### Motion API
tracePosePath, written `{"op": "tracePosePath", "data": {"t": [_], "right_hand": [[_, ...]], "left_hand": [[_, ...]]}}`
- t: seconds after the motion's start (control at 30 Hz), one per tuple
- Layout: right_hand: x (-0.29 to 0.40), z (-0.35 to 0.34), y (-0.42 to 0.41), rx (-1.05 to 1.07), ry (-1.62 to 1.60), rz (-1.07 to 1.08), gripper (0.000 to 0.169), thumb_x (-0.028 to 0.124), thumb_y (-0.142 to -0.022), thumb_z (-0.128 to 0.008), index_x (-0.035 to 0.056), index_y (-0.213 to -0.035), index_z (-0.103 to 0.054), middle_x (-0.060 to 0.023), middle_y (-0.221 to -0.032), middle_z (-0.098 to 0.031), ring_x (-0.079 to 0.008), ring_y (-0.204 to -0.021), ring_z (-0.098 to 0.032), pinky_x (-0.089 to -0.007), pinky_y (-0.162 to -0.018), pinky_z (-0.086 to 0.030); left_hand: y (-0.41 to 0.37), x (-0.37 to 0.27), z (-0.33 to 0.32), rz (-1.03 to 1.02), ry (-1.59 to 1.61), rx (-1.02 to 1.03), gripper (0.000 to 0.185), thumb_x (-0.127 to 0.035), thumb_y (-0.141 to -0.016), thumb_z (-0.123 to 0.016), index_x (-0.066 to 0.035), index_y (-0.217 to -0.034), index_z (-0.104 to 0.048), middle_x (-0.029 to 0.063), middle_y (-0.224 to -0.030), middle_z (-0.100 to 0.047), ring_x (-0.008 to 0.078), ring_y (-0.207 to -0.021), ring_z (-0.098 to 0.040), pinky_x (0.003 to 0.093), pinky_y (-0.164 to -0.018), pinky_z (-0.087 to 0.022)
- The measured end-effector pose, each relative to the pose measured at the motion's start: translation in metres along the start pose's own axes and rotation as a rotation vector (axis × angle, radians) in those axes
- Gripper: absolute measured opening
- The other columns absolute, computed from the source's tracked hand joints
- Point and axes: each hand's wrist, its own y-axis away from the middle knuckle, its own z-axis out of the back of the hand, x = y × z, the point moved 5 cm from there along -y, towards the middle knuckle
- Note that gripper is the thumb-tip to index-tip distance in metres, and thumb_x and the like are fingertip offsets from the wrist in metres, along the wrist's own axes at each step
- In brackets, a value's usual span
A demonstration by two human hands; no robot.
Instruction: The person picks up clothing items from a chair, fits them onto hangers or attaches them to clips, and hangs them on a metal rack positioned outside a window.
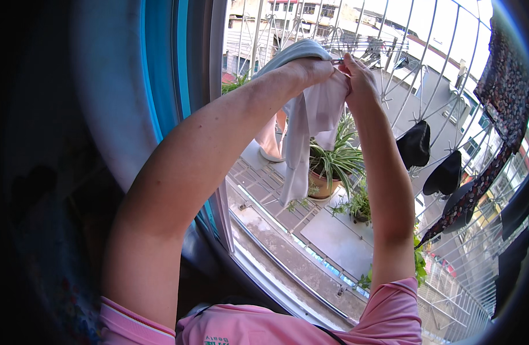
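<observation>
Both hands are raised through the open window, close together beside a wire clip hanger (372, 45). My right hand (361, 79) grips the upper edge of a thin white garment (327, 101), its thumb against a small clip (337, 61). Next to it, my left hand (318, 69) appears to hold the same garment; its fingers are largely hidden behind the back of the hand. A pale grey-green cloth (296, 51) drapes over and behind my left wrist. Part of the white garment hangs below the hands as a long narrow strip, perhaps a sleeve.
White window bars (424, 86) enclose the ledge. A potted spider plant (324, 181) and a smaller plant (361, 207) stand below. Dark cloth items (413, 144) and a patterned garment (503, 82) hang at right. The window frame (212, 129) rises at left, above a sill track (286, 269).
</observation>
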Motion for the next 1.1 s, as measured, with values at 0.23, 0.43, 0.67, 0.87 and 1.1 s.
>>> {"op": "tracePosePath", "data": {"t": [0.23,0.43,0.67,0.87,1.1], "right_hand": [[0.017,-0.006,-0.007,0.289,0.067,0.027,0.015,0.018,-0.084,-0.063,0.0056,-0.085,-0.055,-0.0038,-0.077,-0.057,-0.0089,-0.062,-0.051,-0.0225,-0.058,-0.044],[0.021,-0.015,-0.001,0.418,0.175,0.019,0.013,0.018,-0.085,-0.062,0.006,-0.089,-0.059,-0.0021,-0.079,-0.059,-0.0085,-0.071,-0.052,-0.0224,-0.068,-0.043],[0.013,0.031,0.084,0.022,0.52,0.385,0.044,0.044,-0.089,-0.051,0.0032,-0.104,-0.056,-0.008,-0.097,-0.063,-0.0172,-0.091,-0.057,-0.0294,-0.074,-0.041],[-0.122,0.055,0.166,0.403,-0.052,-0.424,0.027,0.03,-0.09,-0.055,0.005,-0.101,-0.058,-0.0041,-0.089,-0.064,-0.01,-0.085,-0.058,-0.0275,-0.077,-0.045],[-0.113,0.152,0.177,-0.04,-0.1,-0.266,0.021,0.018,-0.089,-0.057,0.0001,-0.099,-0.061,-0.0023,-0.083,-0.063,-0.006,-0.072,-0.057,-0.02,-0.066,-0.046]], "left_hand": [[0.001,0.002,0.01,0.09,0.138,-0.028,0.018,-0.03,-0.086,-0.056,-0.013,-0.087,-0.06,0.0028,-0.083,-0.058,0.0139,-0.074,-0.051,0.032,-0.07,-0.042],[-0.002,-0.002,0.007,0.052,0.322,-0.099,0.018,-0.03,-0.086,-0.056,-0.013,-0.089,-0.058,0.0027,-0.083,-0.057,0.0134,-0.073,-0.05,0.0314,-0.069,-0.042],[0.056,0.012,-0.008,0.222,0.718,-0.278,0.028,-0.03,-0.084,-0.059,-0.011,-0.106,-0.053,0.0061,-0.093,-0.057,0.0152,-0.077,-0.053,0.0309,-0.069,-0.043],[0.077,0.03,-0.051,0.196,1.05,-0.112,0.034,-0.025,-0.085,-0.058,-0.005,-0.111,-0.051,0.0098,-0.104,-0.055,0.0209,-0.089,-0.057,0.0343,-0.07,-0.046],[0.092,0.085,-0.099,0.219,1.232,0.072,0.032,-0.012,-0.083,-0.052,-0.004,-0.113,-0.046,0.0123,-0.108,-0.055,0.0222,-0.097,-0.058,0.0374,-0.082,-0.048]]}}
